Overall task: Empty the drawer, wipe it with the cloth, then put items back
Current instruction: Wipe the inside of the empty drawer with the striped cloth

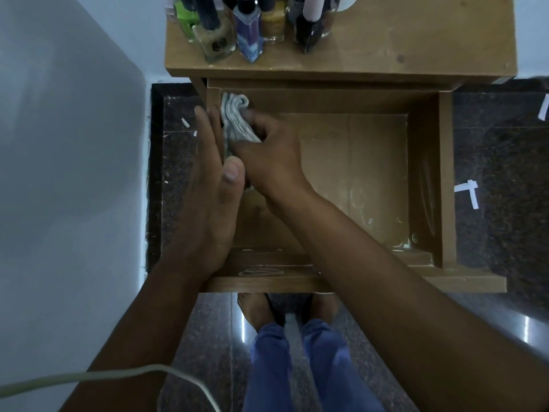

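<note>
The wooden drawer [445,185] is pulled out and holds nothing but the cloth and my hand; its floor shows pale smears. My right hand [267,153] reaches across into the far left corner, shut on a folded grey-white cloth [234,120] pressed against the inner left wall. My left hand [208,191] lies flat along the outside of the drawer's left wall, fingers straight and thumb over the rim, holding nothing.
Several nail polish bottles [246,28] stand on the cabinet top [401,40] above the drawer. A pale wall [65,144] is close on the left. Dark speckled floor [499,162] carries white paper scraps [469,191]. A light cable [118,374] crosses bottom left. My feet are below the drawer front.
</note>
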The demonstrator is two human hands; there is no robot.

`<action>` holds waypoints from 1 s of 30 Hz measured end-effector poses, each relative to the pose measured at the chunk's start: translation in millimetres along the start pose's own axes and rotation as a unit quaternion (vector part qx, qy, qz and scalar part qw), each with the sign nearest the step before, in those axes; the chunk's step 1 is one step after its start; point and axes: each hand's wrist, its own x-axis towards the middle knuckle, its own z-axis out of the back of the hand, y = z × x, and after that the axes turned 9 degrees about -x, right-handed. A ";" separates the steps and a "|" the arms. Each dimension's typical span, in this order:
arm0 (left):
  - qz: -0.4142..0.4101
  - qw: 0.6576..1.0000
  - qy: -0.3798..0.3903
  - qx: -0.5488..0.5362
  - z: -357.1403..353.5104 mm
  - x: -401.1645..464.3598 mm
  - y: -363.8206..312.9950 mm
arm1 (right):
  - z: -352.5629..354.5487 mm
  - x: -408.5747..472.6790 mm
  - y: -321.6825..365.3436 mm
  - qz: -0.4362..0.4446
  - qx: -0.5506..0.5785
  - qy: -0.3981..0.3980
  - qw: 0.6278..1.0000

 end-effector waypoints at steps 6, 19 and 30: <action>0.022 0.997 0.015 0.066 6.9 0.0 7.8 | 1.5 -3.6 -14.3 0.072 -0.146 0.044 0.986; -0.007 0.979 0.018 0.204 -5.5 3.2 14.1 | 117.6 -44.5 9.5 0.186 -0.590 0.295 0.728; -0.006 0.984 0.003 0.179 5.4 1.0 11.8 | 64.9 -25.3 0.2 0.272 -0.534 0.182 0.780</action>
